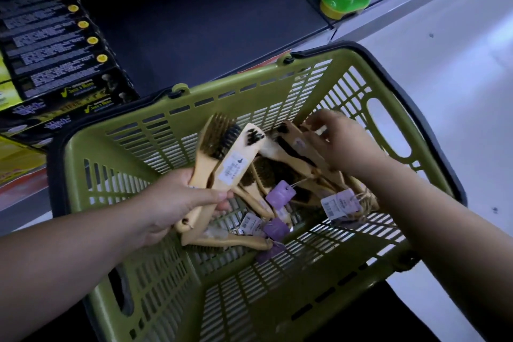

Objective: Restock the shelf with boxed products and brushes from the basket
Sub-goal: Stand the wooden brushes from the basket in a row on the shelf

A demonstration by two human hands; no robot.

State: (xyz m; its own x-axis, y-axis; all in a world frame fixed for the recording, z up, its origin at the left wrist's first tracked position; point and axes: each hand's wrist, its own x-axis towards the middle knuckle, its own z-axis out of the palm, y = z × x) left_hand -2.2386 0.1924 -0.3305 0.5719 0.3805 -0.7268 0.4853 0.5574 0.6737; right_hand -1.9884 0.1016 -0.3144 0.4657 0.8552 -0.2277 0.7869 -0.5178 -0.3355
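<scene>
With the left hand [177,203] closed round several brushes [222,153] by their handles, the right hand [341,144] (fingers bent over the pile [299,159] in the basket [249,91], grip unclear) should pick one handle clear of the tangled tags [280,194].

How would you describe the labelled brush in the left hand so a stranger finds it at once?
Find the green basket, then the left hand over its left side, gripping several pale wooden brushes. The target brush has black bristles; unlike the golden-bristled brush to its left, its handle bears a white printed sticker.
</scene>
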